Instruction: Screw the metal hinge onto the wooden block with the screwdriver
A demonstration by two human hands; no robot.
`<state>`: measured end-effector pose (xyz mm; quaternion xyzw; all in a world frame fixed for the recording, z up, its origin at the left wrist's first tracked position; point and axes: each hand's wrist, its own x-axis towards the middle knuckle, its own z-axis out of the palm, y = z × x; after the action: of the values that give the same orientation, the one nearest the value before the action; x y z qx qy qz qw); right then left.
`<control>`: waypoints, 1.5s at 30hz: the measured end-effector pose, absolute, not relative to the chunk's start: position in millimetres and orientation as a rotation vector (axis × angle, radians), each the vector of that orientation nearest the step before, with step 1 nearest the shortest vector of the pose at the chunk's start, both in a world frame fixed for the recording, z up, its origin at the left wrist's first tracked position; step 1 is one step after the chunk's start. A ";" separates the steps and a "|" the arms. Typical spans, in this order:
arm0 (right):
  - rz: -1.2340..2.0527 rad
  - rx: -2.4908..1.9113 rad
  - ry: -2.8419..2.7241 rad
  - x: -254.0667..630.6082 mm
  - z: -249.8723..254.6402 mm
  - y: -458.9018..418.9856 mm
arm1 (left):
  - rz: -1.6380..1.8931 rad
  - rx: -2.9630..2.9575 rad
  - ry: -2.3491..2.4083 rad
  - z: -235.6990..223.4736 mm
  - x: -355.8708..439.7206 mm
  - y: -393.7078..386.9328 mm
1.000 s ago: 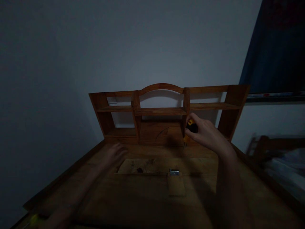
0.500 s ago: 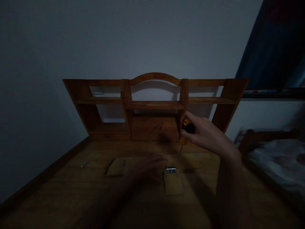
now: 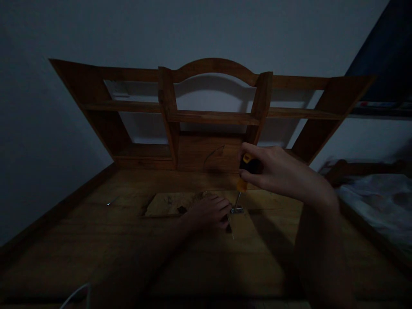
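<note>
My right hand (image 3: 267, 169) is closed round the yellow and black handle of a screwdriver (image 3: 242, 184), whose shaft points down. The screwdriver's tip meets a small shiny metal hinge (image 3: 237, 210) at the far edge of a small tan board piece (image 3: 243, 225). From the left, my left hand (image 3: 212, 210) has curled fingers at the left end of the hinge and appears to hold it; the fingertips are partly hidden. Behind and left of that hand lies a ragged tan sheet (image 3: 164, 204) on the wooden desk (image 3: 96, 240).
A wooden shelf unit (image 3: 212, 116) stands at the back against the wall. A thin shiny object (image 3: 111, 202) lies on the desk's left side. A white cable (image 3: 75, 294) shows at the bottom left. White bedding (image 3: 380, 206) is at the right.
The screwdriver has come down onto the hinge. My left hand, blurred before, has moved to the hinge and curled its fingers. The view has tilted downward.
</note>
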<state>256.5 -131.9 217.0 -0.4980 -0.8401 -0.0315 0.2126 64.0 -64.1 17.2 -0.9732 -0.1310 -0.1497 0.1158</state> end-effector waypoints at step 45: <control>0.035 -1.359 -2.329 265.8 212.3 -116.7 | -0.368 -2.689 -0.241 11.0 64.7 -66.3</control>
<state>265.8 -116.7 212.3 -0.4914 -0.8425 0.0125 0.2205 64.7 -66.3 11.0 -0.9655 -0.0867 -0.1322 0.2069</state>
